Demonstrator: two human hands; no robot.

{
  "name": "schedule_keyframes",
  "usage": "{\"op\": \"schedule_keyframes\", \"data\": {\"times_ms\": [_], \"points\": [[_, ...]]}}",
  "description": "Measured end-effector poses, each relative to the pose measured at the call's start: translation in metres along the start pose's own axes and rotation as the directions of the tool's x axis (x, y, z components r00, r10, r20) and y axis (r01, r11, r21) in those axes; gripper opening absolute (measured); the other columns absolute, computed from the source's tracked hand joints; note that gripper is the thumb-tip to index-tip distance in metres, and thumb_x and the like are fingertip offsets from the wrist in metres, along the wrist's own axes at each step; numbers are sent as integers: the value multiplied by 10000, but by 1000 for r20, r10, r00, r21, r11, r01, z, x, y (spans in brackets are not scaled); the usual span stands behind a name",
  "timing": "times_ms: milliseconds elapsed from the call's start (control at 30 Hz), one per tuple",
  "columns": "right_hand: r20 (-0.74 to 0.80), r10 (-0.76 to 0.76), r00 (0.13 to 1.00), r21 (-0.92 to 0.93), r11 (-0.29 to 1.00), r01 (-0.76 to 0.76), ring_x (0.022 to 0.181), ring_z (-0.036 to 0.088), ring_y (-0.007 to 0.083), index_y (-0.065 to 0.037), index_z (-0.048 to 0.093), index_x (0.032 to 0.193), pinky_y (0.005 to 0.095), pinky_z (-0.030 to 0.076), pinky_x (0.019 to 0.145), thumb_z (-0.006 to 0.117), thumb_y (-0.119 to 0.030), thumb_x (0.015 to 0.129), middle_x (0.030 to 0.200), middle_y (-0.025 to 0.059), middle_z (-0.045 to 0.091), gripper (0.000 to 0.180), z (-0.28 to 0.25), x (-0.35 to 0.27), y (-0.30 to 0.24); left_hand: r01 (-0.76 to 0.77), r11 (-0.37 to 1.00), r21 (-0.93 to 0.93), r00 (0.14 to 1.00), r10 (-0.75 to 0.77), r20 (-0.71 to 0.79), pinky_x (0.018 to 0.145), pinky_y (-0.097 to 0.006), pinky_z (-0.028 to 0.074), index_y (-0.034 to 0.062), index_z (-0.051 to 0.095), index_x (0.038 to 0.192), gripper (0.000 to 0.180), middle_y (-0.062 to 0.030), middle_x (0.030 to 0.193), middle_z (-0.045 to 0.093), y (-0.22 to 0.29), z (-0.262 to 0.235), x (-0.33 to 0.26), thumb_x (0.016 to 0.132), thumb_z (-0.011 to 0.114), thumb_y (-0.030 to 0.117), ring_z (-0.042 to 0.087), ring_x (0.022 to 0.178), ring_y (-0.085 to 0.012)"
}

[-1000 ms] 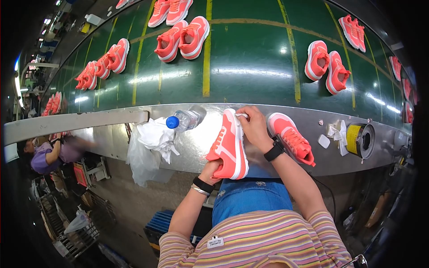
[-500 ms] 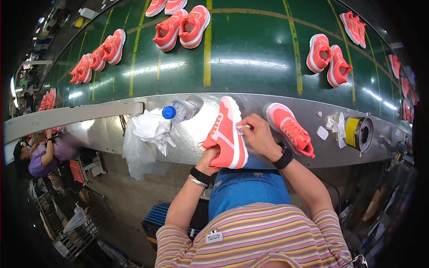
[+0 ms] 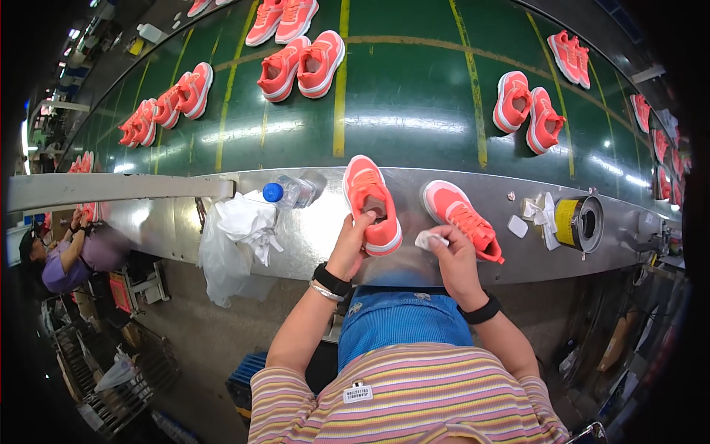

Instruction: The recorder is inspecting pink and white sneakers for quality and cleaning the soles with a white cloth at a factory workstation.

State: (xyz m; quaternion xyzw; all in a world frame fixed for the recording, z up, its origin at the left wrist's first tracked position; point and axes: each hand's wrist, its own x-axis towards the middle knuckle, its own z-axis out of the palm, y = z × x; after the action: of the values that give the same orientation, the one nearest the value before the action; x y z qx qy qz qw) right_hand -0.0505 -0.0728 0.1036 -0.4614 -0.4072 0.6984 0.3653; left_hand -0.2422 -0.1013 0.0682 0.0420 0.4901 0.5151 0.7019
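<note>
Over metal bench (image 3: 303, 233), left grip (image 3: 346, 248) clasping coral shoe (image 3: 365, 186), right grip (image 3: 458, 268) pinching white wad (image 3: 427, 240)

One left hand (image 3: 347, 248), one right hand (image 3: 457, 268) and two coral shoes (image 3: 460, 211) at one metal ledge (image 3: 414, 200).
One white wad (image 3: 426, 239), one blue-capped bottle (image 3: 297, 194), one yellow-banded tin (image 3: 566, 222), two black wristbands (image 3: 330, 280), one silver bracelet (image 3: 324, 291) and one co-worker (image 3: 58, 274) in view; one green belt (image 3: 414, 96) carries four middle shoes (image 3: 314, 83) and four right-of-centre shoes (image 3: 542, 107), its other clusters (image 3: 194, 92) too bunched to count.
</note>
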Motion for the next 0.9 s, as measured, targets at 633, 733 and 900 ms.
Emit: {"op": "schedule_keyframes", "data": {"times_ms": [633, 733, 900], "points": [[11, 168, 986, 266, 950, -165, 926, 559, 149, -52, 514, 999, 382, 453, 870, 521, -115, 898, 970, 54, 574, 119, 0, 3, 34, -231, 501, 834, 808, 577, -123, 922, -414, 343, -67, 310, 1257, 890, -230, 1089, 392, -74, -8, -24, 605, 802, 287, 354, 1040, -329], [17, 163, 987, 239, 957, -162, 919, 561, 147, -46, 512, 1003, 374, 454, 874, 526, -120, 898, 969, 57, 573, 129, 1, 1, 32, -234, 484, 843, 804, 584, -112, 922, -414, 341, -64, 310, 1261, 889, -228, 1092, 390, -75, -12, -24, 607, 803, 284, 354, 1041, -330], [-1, 121, 993, 159, 980, -120, 896, 563, 134, -19, 517, 992, 308, 455, 834, 533, -110, 894, 949, 59, 576, 134, 2, -5, 27, -239, 483, 843, 811, 577, -101, 938, -418, 341, -51, 298, 1248, 897, -238, 1112, 406, -76, -14, -24, 583, 811, 263, 351, 1052, -345]]}}
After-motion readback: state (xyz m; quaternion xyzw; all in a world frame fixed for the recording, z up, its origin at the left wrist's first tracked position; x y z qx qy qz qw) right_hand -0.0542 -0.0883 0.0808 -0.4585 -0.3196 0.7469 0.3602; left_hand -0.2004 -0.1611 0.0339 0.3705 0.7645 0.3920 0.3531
